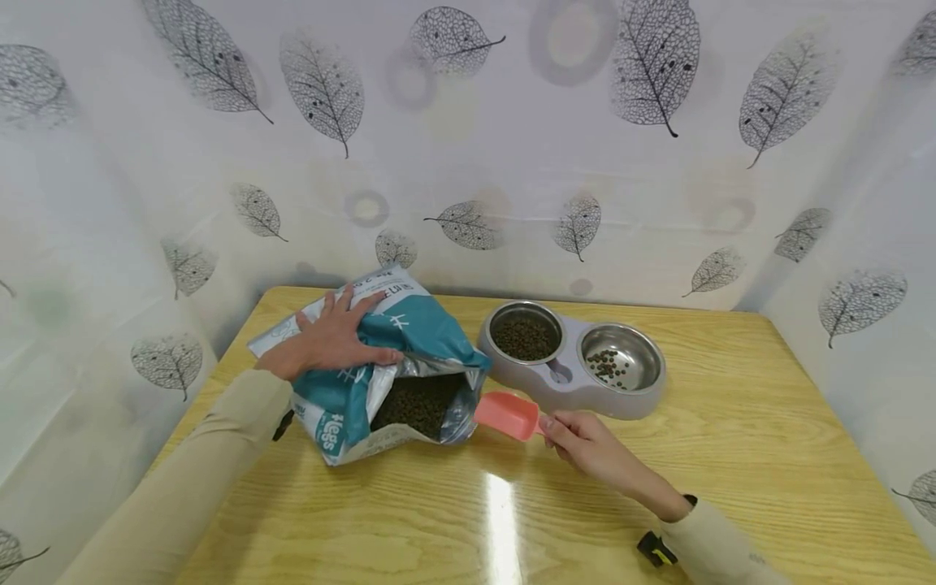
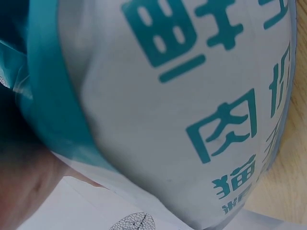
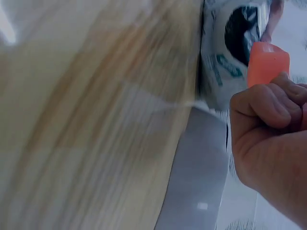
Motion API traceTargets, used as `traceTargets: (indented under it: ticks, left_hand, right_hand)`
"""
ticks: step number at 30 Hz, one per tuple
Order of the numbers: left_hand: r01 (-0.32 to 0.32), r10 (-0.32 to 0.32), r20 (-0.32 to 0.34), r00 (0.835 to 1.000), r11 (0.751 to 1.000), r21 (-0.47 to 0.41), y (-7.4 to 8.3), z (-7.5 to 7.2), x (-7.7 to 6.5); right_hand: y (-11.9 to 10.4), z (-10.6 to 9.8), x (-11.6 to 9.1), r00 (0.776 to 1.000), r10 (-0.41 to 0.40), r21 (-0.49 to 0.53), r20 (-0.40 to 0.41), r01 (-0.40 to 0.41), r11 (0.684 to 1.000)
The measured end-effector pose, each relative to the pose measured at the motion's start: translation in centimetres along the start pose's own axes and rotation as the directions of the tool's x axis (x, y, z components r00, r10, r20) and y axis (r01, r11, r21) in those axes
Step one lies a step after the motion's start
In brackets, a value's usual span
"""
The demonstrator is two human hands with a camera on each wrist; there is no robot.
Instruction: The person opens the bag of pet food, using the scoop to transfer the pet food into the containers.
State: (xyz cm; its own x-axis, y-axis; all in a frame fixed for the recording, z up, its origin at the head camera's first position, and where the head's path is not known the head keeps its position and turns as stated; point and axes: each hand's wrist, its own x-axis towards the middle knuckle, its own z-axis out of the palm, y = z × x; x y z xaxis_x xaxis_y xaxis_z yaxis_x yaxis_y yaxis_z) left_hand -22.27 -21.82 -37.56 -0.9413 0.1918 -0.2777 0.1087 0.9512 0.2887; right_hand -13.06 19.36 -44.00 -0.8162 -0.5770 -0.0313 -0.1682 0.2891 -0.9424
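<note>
A teal and white pet food bag [image 1: 431, 329] lies on its side with its mouth facing front right, brown kibble [image 1: 415, 406] showing inside. My left hand [image 1: 329, 337] rests on top of the bag, fingers spread. In the left wrist view the bag's printed side [image 2: 144, 115] fills most of the picture. My right hand [image 1: 585, 445] grips the handle of a pink scoop [image 1: 509, 415], held just right of the bag's mouth. No kibble shows in the scoop in the head view. The right wrist view shows the scoop [image 3: 268, 64] beyond my curled fingers [image 3: 268, 105].
Behind the scoop stands a grey double feeder [image 1: 563, 394] with two steel bowls. Its left bowl [image 1: 526, 305] has a layer of kibble; the right bowl [image 1: 642, 357] has scattered pieces. A wooden table [image 1: 760, 455] carries everything, with a leaf-patterned curtain [image 1: 512, 162] behind it.
</note>
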Motion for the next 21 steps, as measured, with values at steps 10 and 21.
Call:
traceTargets:
  ticks: [10, 21]
  left_hand:
    - [-0.001, 0.001, 0.002, 1.000, 1.000, 0.011, -0.1, 0.0, 0.2]
    - [-0.005, 0.005, 0.010, 1.000, 1.000, -0.004, -0.3, -0.4, 0.5]
  right_hand:
    - [-1.3, 3.8, 2.6, 0.998, 0.047, -0.088, 0.044, -0.043, 0.995]
    - [-2.3, 5.2, 4.8, 0.986, 0.169, -0.095, 0.014, -0.167, 0.981]
